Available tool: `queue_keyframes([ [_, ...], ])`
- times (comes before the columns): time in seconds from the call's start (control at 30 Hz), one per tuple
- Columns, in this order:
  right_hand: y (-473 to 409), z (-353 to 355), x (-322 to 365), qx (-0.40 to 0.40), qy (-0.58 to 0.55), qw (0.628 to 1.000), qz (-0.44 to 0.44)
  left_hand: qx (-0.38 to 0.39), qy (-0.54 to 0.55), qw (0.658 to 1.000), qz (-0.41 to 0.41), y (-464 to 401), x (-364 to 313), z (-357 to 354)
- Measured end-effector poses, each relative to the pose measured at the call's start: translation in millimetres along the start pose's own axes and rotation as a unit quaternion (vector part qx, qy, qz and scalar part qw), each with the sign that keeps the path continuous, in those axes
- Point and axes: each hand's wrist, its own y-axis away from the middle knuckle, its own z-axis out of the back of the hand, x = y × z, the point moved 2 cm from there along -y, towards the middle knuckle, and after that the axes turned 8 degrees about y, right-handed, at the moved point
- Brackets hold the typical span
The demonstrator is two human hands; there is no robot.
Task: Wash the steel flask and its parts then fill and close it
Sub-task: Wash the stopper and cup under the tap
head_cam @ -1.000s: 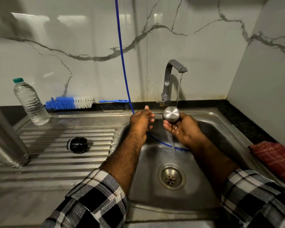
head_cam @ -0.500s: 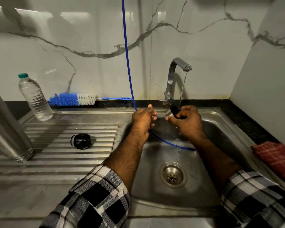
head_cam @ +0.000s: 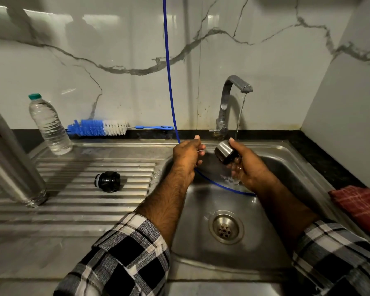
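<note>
Fingers and thumb of the right hand (head_cam: 247,167) curl round a small steel cap (head_cam: 224,152) and hold it over the sink (head_cam: 286,159). It is a snug grip, with the thumb on top of the cap and the other fingers under it. The cap is round and shiny on the outside and dark on the inside. It is tipped on its side, with the shiny closed end facing left. A thin stream of water falls from the tap (head_cam: 229,99) just beside the cap and runs over the fingers below it.

Close by on the left, the left hand (head_cam: 188,153) hovers at the edge of the sink. Its fingers are bent loosely. A thin blue cord (head_cam: 169,82) hangs down from above, passes behind this hand and curves into the sink. I cannot tell if the hand holds the cord.

On the ribbed draining board (head_cam: 73,210) to the left lies a black stopper (head_cam: 108,181), on its side. Farther left stands the big steel flask (head_cam: 11,159), with its open mouth down on the board. It looks as if it leans to the left.

Against the back wall are a clear plastic bottle (head_cam: 49,124) with a green top and a blue and white bottle brush (head_cam: 98,128). A red checked cloth (head_cam: 359,206) lies at the right of the sink.
</note>
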Motion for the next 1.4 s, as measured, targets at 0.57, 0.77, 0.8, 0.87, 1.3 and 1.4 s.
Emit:
queue_keyframes([
  [0.57,51,15,37,-0.140,0.483,0.845,0.183,0.015,-0.025,1.000,-0.009,6,6,-18],
  [0.77,57,14,42,-0.138,0.534,0.810,0.200,0.025,0.026,0.999,0.017,-11,6,-45],
  [0.8,56,15,43,-0.134,0.538,0.809,0.196,0.024,0.033,0.999,0.015,-13,6,-50],
  [0.87,55,16,43,-0.128,0.544,0.807,0.191,0.017,0.039,0.999,0.013,-18,6,-54],
  [1.3,52,17,45,-0.132,0.529,0.816,0.192,0.038,0.037,0.998,-0.022,-20,-15,-79],
  [1.4,51,18,45,-0.137,0.527,0.815,0.198,0.054,0.006,0.997,-0.047,-16,-18,-86],
])
